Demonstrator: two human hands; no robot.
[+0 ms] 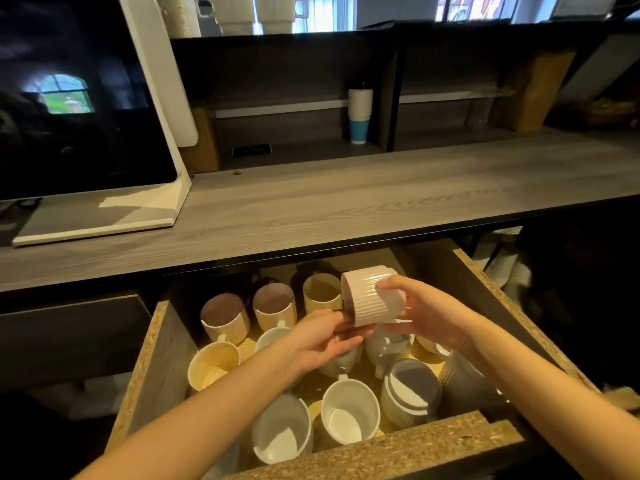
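Observation:
A pale pink ribbed mug [367,299] is held on its side above an open drawer [398,448], its mouth turned to the left. My right hand [420,311] grips the mug round its base end, fingers curled over the top. My left hand [327,336] touches the mug's rim and lower side with its fingertips. The drawer holds several ribbed mugs standing upright, among them a white mug [348,412] at the front and a cream mug [213,365] at the left.
A grey wood-grain countertop [346,199] runs above the drawer. A white-framed dark screen [83,98] stands at its left. A stack of paper cups [359,114] sits on the shelf behind. Raw chipboard edges rim the drawer.

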